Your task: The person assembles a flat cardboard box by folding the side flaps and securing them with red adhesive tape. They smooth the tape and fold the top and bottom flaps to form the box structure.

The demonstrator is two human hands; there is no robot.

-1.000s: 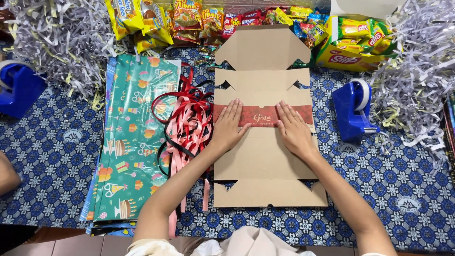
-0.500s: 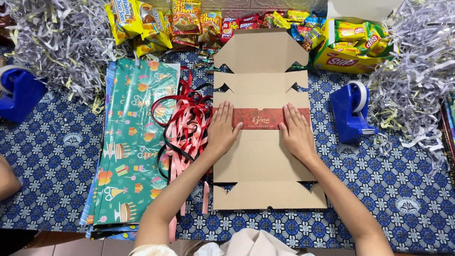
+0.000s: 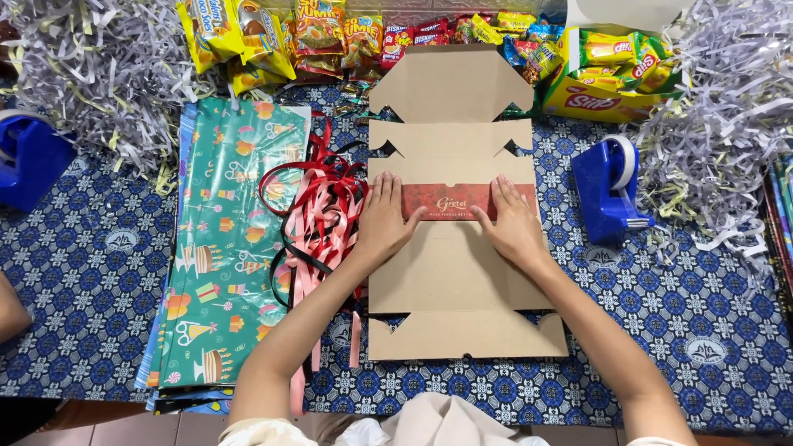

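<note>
A flat, unfolded brown cardboard box (image 3: 454, 281) lies on the blue patterned tablecloth in front of me, with a red printed band (image 3: 450, 201) across its middle. My left hand (image 3: 385, 221) presses flat on the cardboard at the band's left end. My right hand (image 3: 514, 225) presses flat at the band's right end. Both hands hold nothing; their fingers lie spread on the box.
A tangle of red and pink ribbons (image 3: 318, 219) and a stack of green gift-wrap sheets (image 3: 219, 248) lie to the left. Blue tape dispensers sit at right (image 3: 610, 188) and far left (image 3: 25, 157). Snack packets (image 3: 273, 37), a yellow snack carton (image 3: 615, 70) and shredded paper (image 3: 727, 124) line the back.
Both hands have stayed pressed on the box; they shifted slightly toward the red band. The view moved a little.
</note>
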